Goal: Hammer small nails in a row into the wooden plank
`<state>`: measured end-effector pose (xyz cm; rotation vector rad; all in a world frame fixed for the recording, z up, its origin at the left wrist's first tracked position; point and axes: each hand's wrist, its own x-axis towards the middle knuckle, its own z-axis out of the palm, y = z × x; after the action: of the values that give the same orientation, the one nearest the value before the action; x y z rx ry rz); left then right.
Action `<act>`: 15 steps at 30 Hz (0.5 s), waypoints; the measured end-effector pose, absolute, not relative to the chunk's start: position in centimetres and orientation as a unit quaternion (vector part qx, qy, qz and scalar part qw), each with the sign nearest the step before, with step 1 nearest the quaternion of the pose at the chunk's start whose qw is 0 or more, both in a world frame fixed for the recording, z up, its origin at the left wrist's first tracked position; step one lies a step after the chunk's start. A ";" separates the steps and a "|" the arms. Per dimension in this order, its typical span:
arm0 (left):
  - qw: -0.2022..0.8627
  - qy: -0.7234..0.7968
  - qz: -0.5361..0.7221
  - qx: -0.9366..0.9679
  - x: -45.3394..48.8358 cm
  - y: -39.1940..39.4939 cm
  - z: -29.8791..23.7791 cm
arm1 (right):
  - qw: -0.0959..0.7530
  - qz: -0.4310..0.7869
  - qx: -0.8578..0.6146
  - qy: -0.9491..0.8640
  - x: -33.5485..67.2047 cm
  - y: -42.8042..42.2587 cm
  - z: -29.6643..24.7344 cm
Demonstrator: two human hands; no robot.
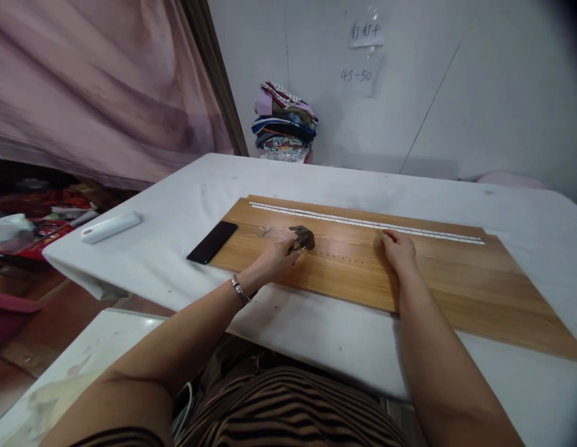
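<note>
My left hand [279,257] is closed around a claw hammer [304,236], gripping it close to its metal head, just above a wooden board [484,292]. To the right of the hammer, a short row of small nails [341,257] stands in the board. Over the board's middle, my right hand [400,249] has its fingers drawn together below the ruled strip; whatever is between them is too small to make out. A few loose nails [264,231] lie on the board, left of the hammer.
Two white ruled strips [344,219] run along the board's far side. A black phone [213,242] lies at its left end. On the white-covered table [176,192] rests a white elongated object [112,227]. Folded cloths [286,124] are stacked by the wall beyond the table.
</note>
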<state>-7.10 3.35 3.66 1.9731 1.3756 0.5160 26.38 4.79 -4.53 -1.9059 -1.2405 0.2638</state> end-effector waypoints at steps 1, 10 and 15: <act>0.335 0.529 0.181 0.759 -7.1 3.3 3.7 | 0.417 0.103 -0.757 -0.493 26.4 4.8 -4.5; 0.325 0.519 0.181 0.770 -7.2 3.4 3.5 | 0.401 0.118 -0.763 -0.493 26.4 4.8 -4.5; 0.327 0.526 0.190 0.761 -7.1 3.2 3.8 | 0.409 0.129 -0.758 -0.492 26.5 4.8 -4.6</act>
<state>-7.08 3.23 3.77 1.9941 1.3789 0.4981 26.49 4.84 -4.61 -1.9085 -1.2384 0.3255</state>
